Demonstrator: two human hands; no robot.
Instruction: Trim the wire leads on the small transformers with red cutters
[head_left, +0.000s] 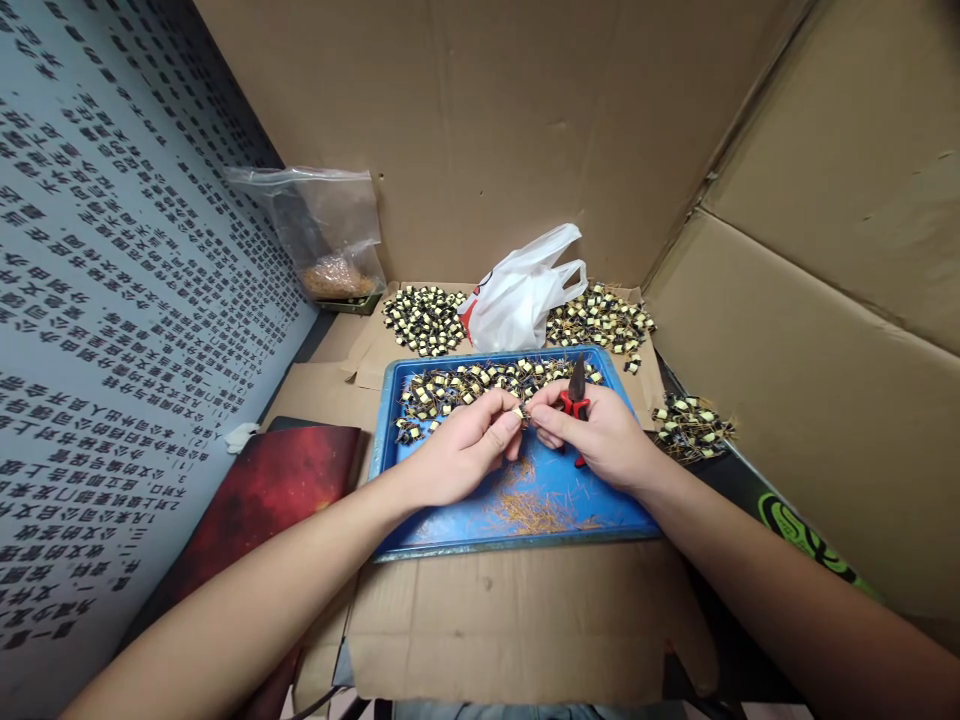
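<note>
My left hand (461,455) pinches a small yellow-and-black coil component (518,412) between thumb and fingertips, over the middle of the blue tray (442,527). Close beside it, my right hand (604,435) has thumb and forefinger pressed together at the component's wire side; the thin wires are hard to make out. Red-handled cutters (575,390) are tucked in the same right hand, their dark jaws pointing up and away. Many similar coil components (480,380) with copper wire ends fill the tray's far half. Loose copper wire clippings (532,512) lie scattered in its near half.
Behind the tray are two component piles (425,320) and a white plastic bag (517,295). Another pile (691,428) lies to the right. A clear zip bag (334,235) of orange-brown bits stands back left, a red-patterned item (274,500) nearer. Cardboard walls (510,130) enclose the back and right.
</note>
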